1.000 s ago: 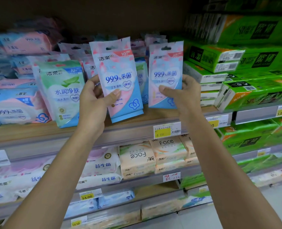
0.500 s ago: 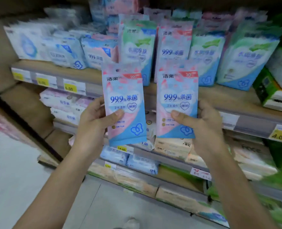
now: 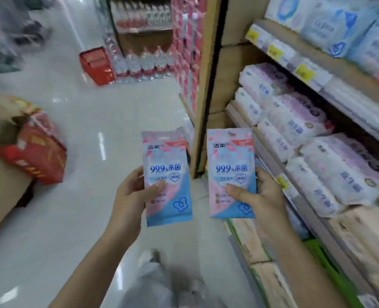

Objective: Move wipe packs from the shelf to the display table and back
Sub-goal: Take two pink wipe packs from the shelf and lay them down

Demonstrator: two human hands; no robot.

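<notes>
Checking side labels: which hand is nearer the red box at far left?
Left. The left hand is right of the red box, over the aisle floor; the right hand is farther right, by the shelves.

**Colour and pattern findings**

Left wipe pack (image 3: 168, 156) and right wipe pack (image 3: 230, 152): pink upper field, blue lower corner, blue lettering, red corner flash, blue flower emblem. Shelf packs (image 3: 295, 121): apparently white with lilac, though blurred. Price tags (image 3: 304, 72): yellow. Carton (image 3: 39, 158): red. Floor (image 3: 84, 218): pale grey.
</notes>
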